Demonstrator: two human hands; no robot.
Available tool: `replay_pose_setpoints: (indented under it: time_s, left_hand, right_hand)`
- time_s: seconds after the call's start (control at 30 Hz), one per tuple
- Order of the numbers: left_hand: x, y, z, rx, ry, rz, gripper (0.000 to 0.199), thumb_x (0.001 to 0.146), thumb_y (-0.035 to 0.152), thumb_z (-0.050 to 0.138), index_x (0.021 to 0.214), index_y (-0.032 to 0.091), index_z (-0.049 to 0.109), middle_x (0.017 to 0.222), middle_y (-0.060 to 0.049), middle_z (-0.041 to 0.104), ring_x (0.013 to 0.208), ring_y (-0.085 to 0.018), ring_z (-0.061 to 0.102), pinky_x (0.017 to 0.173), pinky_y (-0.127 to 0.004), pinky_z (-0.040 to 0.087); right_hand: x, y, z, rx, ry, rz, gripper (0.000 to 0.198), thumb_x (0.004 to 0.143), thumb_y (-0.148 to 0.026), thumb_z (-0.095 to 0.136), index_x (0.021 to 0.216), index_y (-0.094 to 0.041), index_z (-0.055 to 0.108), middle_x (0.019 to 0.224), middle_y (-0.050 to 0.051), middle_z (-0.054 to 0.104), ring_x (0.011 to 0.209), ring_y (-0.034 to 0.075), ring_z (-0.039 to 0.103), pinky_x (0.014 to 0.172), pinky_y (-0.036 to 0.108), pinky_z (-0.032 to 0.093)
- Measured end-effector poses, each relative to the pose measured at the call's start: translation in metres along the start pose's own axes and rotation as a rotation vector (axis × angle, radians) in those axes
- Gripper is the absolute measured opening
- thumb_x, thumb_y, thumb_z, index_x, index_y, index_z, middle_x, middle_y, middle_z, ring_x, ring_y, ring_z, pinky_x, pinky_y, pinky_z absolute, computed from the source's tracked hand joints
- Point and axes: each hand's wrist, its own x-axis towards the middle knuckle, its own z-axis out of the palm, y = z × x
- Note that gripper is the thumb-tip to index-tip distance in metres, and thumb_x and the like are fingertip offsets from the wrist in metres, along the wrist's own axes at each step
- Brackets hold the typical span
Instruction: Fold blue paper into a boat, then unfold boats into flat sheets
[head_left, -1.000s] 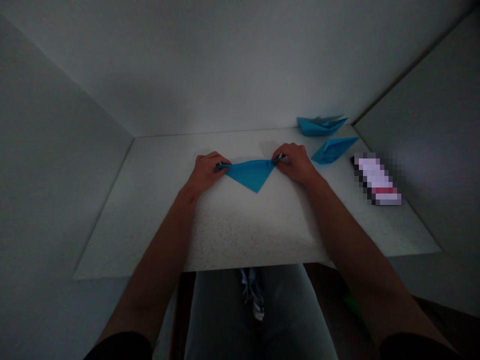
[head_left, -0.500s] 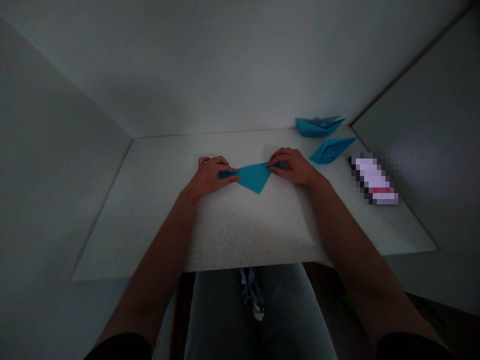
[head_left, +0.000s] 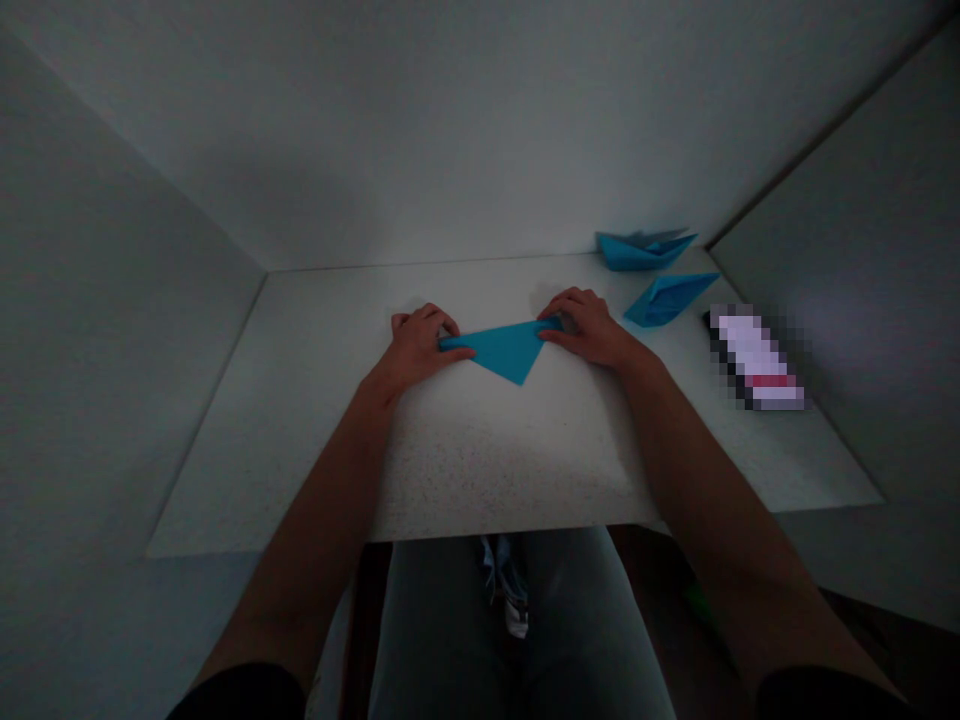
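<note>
Fingers of my left hand (head_left: 414, 352) are pinching one corner of the blue paper (head_left: 506, 350), thumb on the near side, and those of my right hand (head_left: 591, 330) are gripping the opposite corner likewise. The paper is stretching between them as a smooth, flat triangle, tip pointing toward me; I can't tell whether it is fully touching the white, speckled surface (head_left: 495, 470). Both bare forearms (head_left: 322, 510) are reaching forward. Beyond my right hand, two folded blue boats (head_left: 670, 300) are sitting near a phone (head_left: 757, 360).
</note>
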Motion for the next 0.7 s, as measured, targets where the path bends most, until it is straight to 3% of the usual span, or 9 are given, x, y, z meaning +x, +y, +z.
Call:
replay_pose_setpoints:
  time_s: [0.27, 0.43, 0.5, 0.7]
  left_hand:
    - [0.0, -0.005, 0.001, -0.128, 0.007, -0.008, 0.028, 0.089, 0.045, 0.086, 0.099, 0.026, 0.067, 0.092, 0.0, 0.074, 0.089, -0.023, 0.068, 0.117, -0.055, 0.042]
    - [-0.001, -0.004, 0.002, -0.356, -0.009, 0.071, 0.028, 0.094, 0.045, 0.076, 0.116, 0.028, 0.071, 0.096, -0.001, 0.078, 0.08, -0.019, 0.069, 0.085, -0.038, 0.057]
    - [-0.001, -0.002, 0.0, -0.385, -0.037, 0.127, 0.025, 0.096, 0.04, 0.071, 0.117, 0.028, 0.077, 0.1, -0.003, 0.08, 0.084, -0.02, 0.072, 0.083, -0.035, 0.058]
    - [-0.004, 0.005, -0.006, -0.406, -0.057, 0.203, 0.042, 0.089, 0.021, 0.071, 0.129, 0.027, 0.082, 0.125, -0.006, 0.082, 0.111, -0.022, 0.076, 0.103, -0.038, 0.06]
  right_hand:
    - [0.002, -0.003, 0.0, -0.02, 0.007, 0.038, 0.032, 0.102, -0.054, 0.07, 0.12, -0.029, 0.075, 0.127, 0.015, 0.071, 0.116, 0.039, 0.062, 0.104, 0.059, 0.045]
    - [0.002, -0.003, -0.001, -0.063, 0.053, 0.045, 0.03, 0.105, -0.049, 0.066, 0.126, -0.031, 0.078, 0.131, 0.015, 0.07, 0.122, 0.041, 0.062, 0.104, 0.061, 0.044]
    - [0.002, -0.003, -0.001, -0.077, 0.055, 0.037, 0.028, 0.107, -0.049, 0.063, 0.122, -0.033, 0.081, 0.131, 0.015, 0.071, 0.122, 0.041, 0.062, 0.103, 0.062, 0.044]
    - [0.002, -0.003, 0.001, -0.069, 0.04, 0.034, 0.033, 0.11, -0.051, 0.058, 0.121, -0.034, 0.084, 0.132, 0.014, 0.074, 0.122, 0.04, 0.063, 0.103, 0.062, 0.043]
